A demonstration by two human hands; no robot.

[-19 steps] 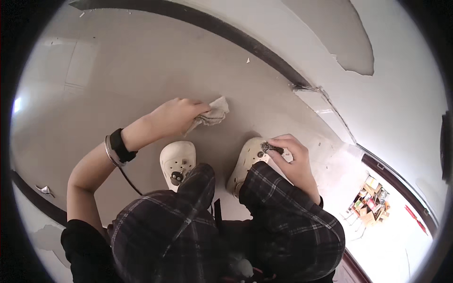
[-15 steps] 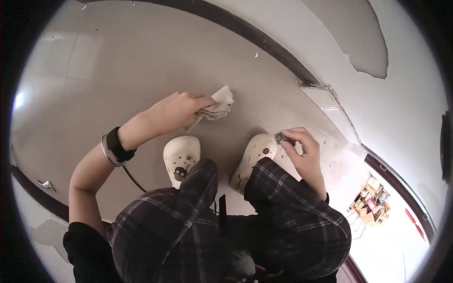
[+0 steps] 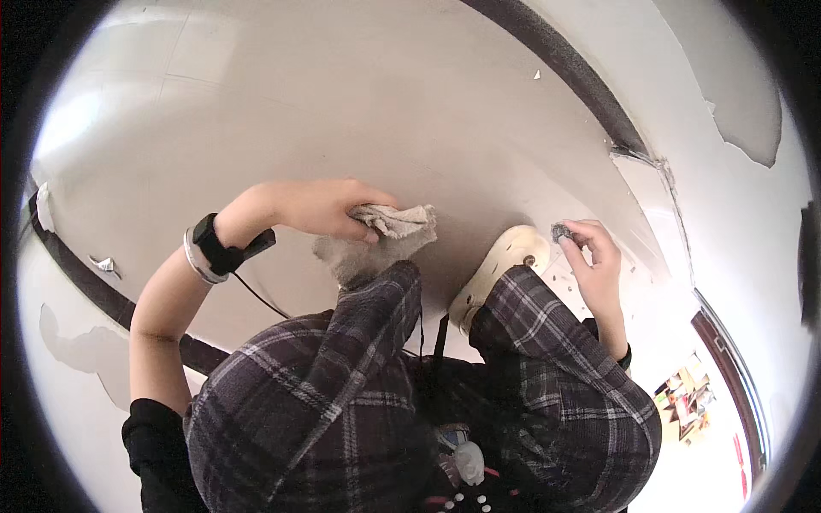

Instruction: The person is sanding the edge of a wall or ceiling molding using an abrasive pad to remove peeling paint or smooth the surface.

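My left hand [image 3: 325, 208], with a band and strap at its wrist, grips a grey-beige rag [image 3: 402, 221] whose loose part drapes over my left foot, hiding that clog. My right hand [image 3: 597, 263] pinches a small dark grey scouring pad [image 3: 563, 232] just to the right of my cream clog [image 3: 487, 269]. That clog has holes and a round charm, and shows beside my plaid-trousered right knee. Both feet are close together on the grey floor [image 3: 256, 120].
A dark skirting [image 3: 573, 64] curves along peeling white walls [image 3: 718, 197]. At the lower right, a heap of boxes and items [image 3: 684, 398] shows through a brown-framed doorway. A small torn scrap [image 3: 106, 265] lies at left.
My left hand has lowered the rag, which now covers the left clog. My right hand has moved right, off the top of the right clog. The view has shifted slightly.
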